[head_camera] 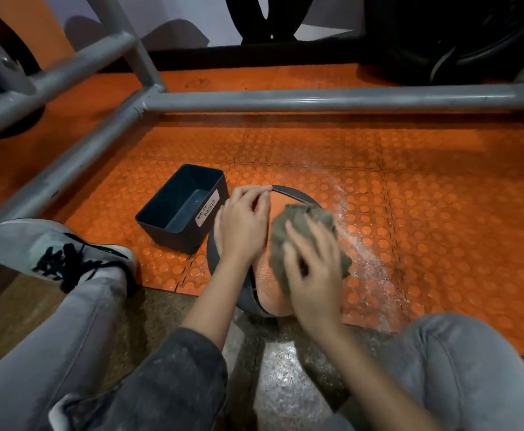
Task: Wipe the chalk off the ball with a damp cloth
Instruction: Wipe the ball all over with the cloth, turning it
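Observation:
An orange and black ball [267, 283] sits on the floor between my knees, at the near edge of the orange studded mat [441, 213]. My left hand [242, 225] lies flat across the ball's upper left side, fingers straight. My right hand [313, 269] presses a crumpled grey-brown cloth [298, 222] onto the ball's right side, fingers spread over it. Most of the ball is hidden under both hands and the cloth.
A dark bin labelled "waste basket" [183, 209] stands just left of the ball. White chalk dust [360, 241] streaks the mat to the right. A grey tube frame [285, 99] crosses behind and to the left. My shoe [58, 247] is at left.

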### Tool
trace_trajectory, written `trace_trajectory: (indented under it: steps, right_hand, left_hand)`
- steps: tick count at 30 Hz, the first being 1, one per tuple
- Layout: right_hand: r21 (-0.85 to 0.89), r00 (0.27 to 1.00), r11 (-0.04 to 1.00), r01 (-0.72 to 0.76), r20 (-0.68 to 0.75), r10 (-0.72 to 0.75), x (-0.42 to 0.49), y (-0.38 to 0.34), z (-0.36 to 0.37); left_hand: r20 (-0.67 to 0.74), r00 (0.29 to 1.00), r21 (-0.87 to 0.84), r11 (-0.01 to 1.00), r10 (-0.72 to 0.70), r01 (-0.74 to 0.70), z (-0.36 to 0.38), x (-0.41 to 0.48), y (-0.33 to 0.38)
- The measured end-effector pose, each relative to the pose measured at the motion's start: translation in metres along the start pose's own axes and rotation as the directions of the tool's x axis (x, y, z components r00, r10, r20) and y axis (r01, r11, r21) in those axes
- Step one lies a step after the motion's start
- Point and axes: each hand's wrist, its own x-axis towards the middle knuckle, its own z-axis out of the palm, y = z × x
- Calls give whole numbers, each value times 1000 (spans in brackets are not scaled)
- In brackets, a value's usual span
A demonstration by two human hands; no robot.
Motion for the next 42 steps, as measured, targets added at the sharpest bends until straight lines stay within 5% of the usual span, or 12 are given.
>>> trace_trajectory:
  steps: [4, 7, 10, 14, 19, 22, 24, 27, 30, 34, 38, 42]
  right_hand:
    - [38, 990, 990, 133, -49, -131, 0, 17, 0]
    - [137, 991, 982, -133, 40, 129, 50, 27, -8]
    - [183, 898, 897, -403, 267, 349, 102, 38, -15]
    - [118, 834, 873, -473, 380, 400, 123, 36, -8]
    - [6, 995, 997, -77, 70, 76, 57, 17, 0]
    - [-98, 989, 986, 137, -47, -142, 3, 9, 3]
    - [-57, 987, 987, 151, -50, -154, 9, 15, 2]
    - [35, 999, 999, -31, 40, 29, 59, 20, -1]
    - [98, 930, 946, -310, 237, 281, 115, 30, -3]
    - [64, 856, 915, -399, 384, 347, 145, 39, 2]
    - [45, 929, 944, -327, 200, 312, 120, 31, 3]
    - [22, 995, 999, -46, -84, 48, 33, 12, 7]
  left_hand:
    - [123, 991, -11, 999, 54, -53, -1, 7, -6]
    - [206, 964, -39, 986, 168, -163, -9, 6, -17]
    - [165, 955, -32, 969, 245, -243, -13, -6, -27]
    - [15, 992, 2, 992, 127, -127, -3, -14, -23]
    - [-52, 998, -18, 999, -41, 40, 2, -1, -14]
    - [-7, 996, 37, 995, -94, 95, 5, 7, -5]
    - [34, 996, 59, 995, -80, 78, 7, 9, -3]
    - [36, 999, 38, 999, -15, 13, 5, 5, -8]
    - [13, 989, -12, 990, 144, -144, 2, -6, -17]
    - [-33, 922, 23, 923, 385, -384, 10, -22, -27]
    - [-139, 955, 26, 965, 263, -262, 17, -17, -16]
    - [-100, 982, 6, 987, 161, -162, 18, -5, -9]
